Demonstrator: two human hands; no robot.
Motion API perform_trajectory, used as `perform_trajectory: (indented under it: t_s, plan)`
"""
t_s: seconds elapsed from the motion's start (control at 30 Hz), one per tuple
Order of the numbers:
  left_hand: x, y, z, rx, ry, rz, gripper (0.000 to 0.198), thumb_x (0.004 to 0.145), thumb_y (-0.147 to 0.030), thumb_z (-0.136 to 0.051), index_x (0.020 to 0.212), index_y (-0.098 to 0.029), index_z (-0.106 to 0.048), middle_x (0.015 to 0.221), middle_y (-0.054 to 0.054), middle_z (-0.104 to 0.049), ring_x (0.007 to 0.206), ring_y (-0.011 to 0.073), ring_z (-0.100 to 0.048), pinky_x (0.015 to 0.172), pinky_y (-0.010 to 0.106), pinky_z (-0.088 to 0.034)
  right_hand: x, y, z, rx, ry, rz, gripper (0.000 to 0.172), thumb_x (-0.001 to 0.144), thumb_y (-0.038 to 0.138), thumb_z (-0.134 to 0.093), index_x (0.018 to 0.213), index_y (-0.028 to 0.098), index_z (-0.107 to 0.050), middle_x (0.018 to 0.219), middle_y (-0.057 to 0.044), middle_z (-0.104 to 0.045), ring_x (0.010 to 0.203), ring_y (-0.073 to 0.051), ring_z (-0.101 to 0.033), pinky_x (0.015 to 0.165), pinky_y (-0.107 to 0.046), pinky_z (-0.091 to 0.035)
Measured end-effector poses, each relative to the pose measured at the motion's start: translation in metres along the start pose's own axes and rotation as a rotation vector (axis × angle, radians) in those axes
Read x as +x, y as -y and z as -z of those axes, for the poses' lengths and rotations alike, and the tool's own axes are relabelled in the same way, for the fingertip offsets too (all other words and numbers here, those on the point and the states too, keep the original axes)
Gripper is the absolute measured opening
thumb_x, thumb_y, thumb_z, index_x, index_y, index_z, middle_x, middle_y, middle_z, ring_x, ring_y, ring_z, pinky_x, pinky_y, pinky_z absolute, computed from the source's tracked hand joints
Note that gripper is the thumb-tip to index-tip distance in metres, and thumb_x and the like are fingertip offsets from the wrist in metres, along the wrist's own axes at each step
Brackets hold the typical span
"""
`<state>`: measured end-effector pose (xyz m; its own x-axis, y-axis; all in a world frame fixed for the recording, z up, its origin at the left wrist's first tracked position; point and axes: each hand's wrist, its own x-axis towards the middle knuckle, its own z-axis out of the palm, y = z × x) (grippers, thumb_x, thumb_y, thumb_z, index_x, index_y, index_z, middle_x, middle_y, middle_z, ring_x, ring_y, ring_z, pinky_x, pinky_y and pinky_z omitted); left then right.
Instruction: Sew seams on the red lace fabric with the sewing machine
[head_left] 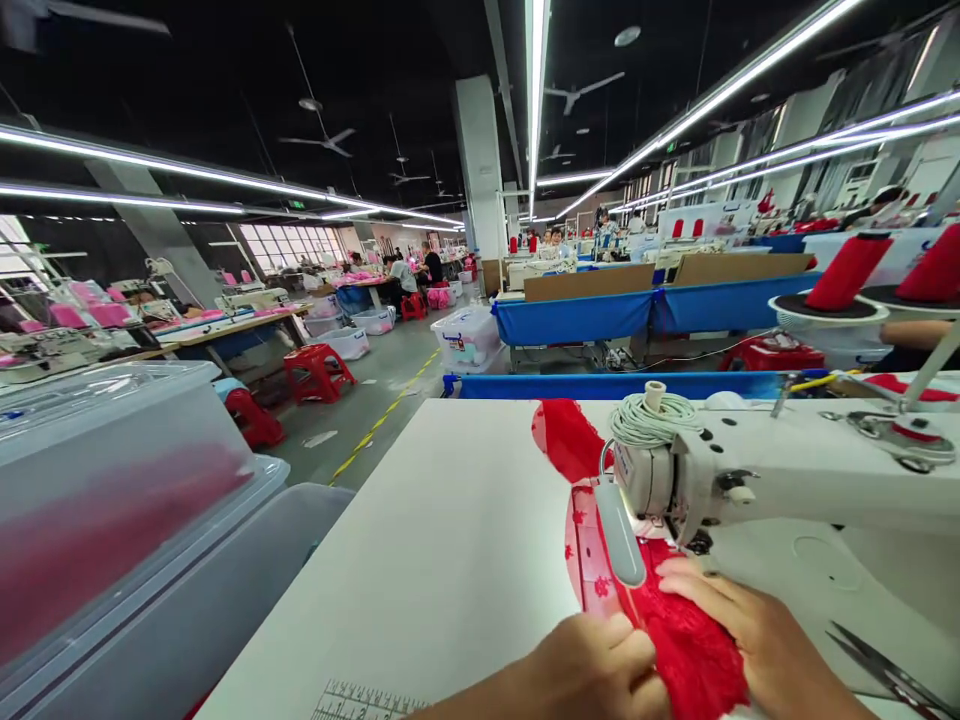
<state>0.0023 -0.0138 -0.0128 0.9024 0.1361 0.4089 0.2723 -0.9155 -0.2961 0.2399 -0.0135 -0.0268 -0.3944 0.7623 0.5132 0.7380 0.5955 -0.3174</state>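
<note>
Ceiling (225,90), black, strip lights (537,100) on, fans (326,145) hanging. Below, grey floor (330,415) with dashed yellow line (377,428); co-workers (403,275) seated farther back. White tabletop (465,520) up front, translucent storage box (112,480) with reddish contents left of it. White sewing machine (795,470) across the tabletop's right half, head end pointing left. Red fabric (686,640) under and beside the machine head, on the tabletop, lacy between the hands, sheer with small floral motifs on the left, plain toward the far edge. 1 piece or several, cannot tell. Left hand (600,655): fingers curled in tight, grasping the fabric's near-left edge. Right hand (757,630): laid over the lacy part, fingers stretched toward the needle area; pinching or only pressing, cannot tell. 2 large red thread cones (847,270) at right, 1 cut off by the frame. Scissors (889,665) lying right of the right hand, tips toward it. Pale cord coil (651,420) atop the machine head. Ruler marks (367,702) near the left forearm.
</note>
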Motion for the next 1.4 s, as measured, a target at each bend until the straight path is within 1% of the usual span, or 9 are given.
perform_trajectory:
  t_s: [0.2,0.37,0.43,0.6,0.83,1.03,1.17,1.27,1.4]
  plan:
    - [-0.005,0.005,0.024,0.025,0.025,-0.006,0.022,0.095,-0.020,-0.051,0.075,-0.019,-0.044,0.071,-0.003,-0.046,0.057,0.0090,-0.039,0.049,0.021,-0.032,0.003,0.017,0.004,0.030,-0.008,0.048,0.027,0.077,0.011,-0.042,0.081,0.026,-0.065,0.096,-0.003,-0.073,0.092,-0.020,-0.069,0.074,-0.023,-0.055]
    - [0.000,0.002,0.014,0.164,-0.224,0.121,0.019,0.084,-0.013,-0.051,0.067,-0.018,-0.045,0.059,-0.002,-0.038,0.050,0.0135,-0.030,0.045,0.029,-0.022,0.004,0.021,0.000,0.048,-0.032,0.016,0.029,0.078,0.010,-0.041,0.083,0.026,-0.065,0.097,-0.003,-0.072,0.086,-0.018,-0.068,0.072,-0.024,-0.054]
    - [0.003,0.000,0.011,0.026,-0.221,0.290,0.021,0.085,-0.023,-0.053,0.066,-0.019,-0.044,0.061,0.000,-0.042,0.053,0.0144,-0.033,0.048,0.029,-0.022,0.005,0.021,0.004,0.012,-0.049,-0.005,0.035,0.082,0.010,-0.036,0.091,0.026,-0.066,0.101,-0.004,-0.071,0.088,-0.017,-0.069,0.072,-0.024,-0.054]
    - [0.011,0.006,0.030,-0.819,0.010,0.779,0.034,0.092,-0.040,-0.042,0.065,-0.019,-0.037,0.068,-0.001,-0.046,0.066,0.0153,-0.040,0.062,0.028,-0.029,0.007,0.025,0.028,-0.019,0.009,-0.186,0.030,0.091,0.022,-0.031,0.095,0.026,-0.061,0.095,-0.002,-0.070,0.075,-0.015,-0.068,0.063,-0.026,-0.053]
    - [0.014,0.017,0.039,-1.016,0.008,0.988,0.035,0.096,-0.039,-0.028,0.067,-0.022,-0.018,0.064,-0.004,-0.027,0.059,0.0121,-0.026,0.054,0.026,-0.025,0.003,0.036,0.035,-0.060,0.113,-0.291,0.019,0.090,0.025,-0.038,0.089,0.030,-0.056,0.083,0.007,-0.068,0.051,-0.012,-0.059,0.046,-0.024,-0.043]
    - [0.009,0.015,0.037,-0.987,0.040,0.928,0.041,0.097,-0.047,-0.030,0.066,-0.021,-0.025,0.068,-0.002,-0.036,0.063,0.0138,-0.032,0.059,0.028,-0.028,0.006,0.020,0.024,-0.068,0.033,-0.445,0.024,0.091,0.030,-0.037,0.097,0.031,-0.060,0.101,0.002,-0.069,0.063,-0.014,-0.065,0.054,-0.025,-0.048]
    - [0.005,0.009,0.032,-0.659,0.100,0.688,0.043,0.099,-0.046,-0.025,0.070,-0.019,-0.043,0.075,0.002,-0.047,0.069,0.0173,-0.040,0.062,0.029,-0.031,0.025,0.005,0.014,-0.100,0.023,-0.477,0.026,0.080,0.026,-0.048,0.100,0.028,-0.063,0.110,-0.002,-0.067,0.063,-0.015,-0.064,0.049,-0.025,-0.042]
    - [0.001,0.003,0.024,-0.396,0.054,0.492,0.046,0.102,-0.045,-0.021,0.099,-0.020,-0.059,0.079,0.004,-0.052,0.068,0.0189,-0.044,0.060,0.029,-0.032,0.041,0.000,0.013,-0.089,0.037,-0.469,0.014,0.077,0.026,-0.051,0.081,0.027,-0.065,0.090,0.000,-0.069,0.061,-0.015,-0.062,0.049,-0.024,-0.040]
    - [-0.001,-0.002,0.019,-0.243,-0.070,0.371,0.036,0.100,-0.040,-0.033,0.123,-0.021,-0.053,0.076,0.004,-0.053,0.063,0.0188,-0.045,0.055,0.029,-0.033,0.023,-0.005,0.043,-0.076,0.006,-0.457,0.027,0.087,0.038,-0.044,0.068,0.026,-0.059,0.072,0.001,-0.066,0.059,-0.016,-0.059,0.049,-0.025,-0.040]
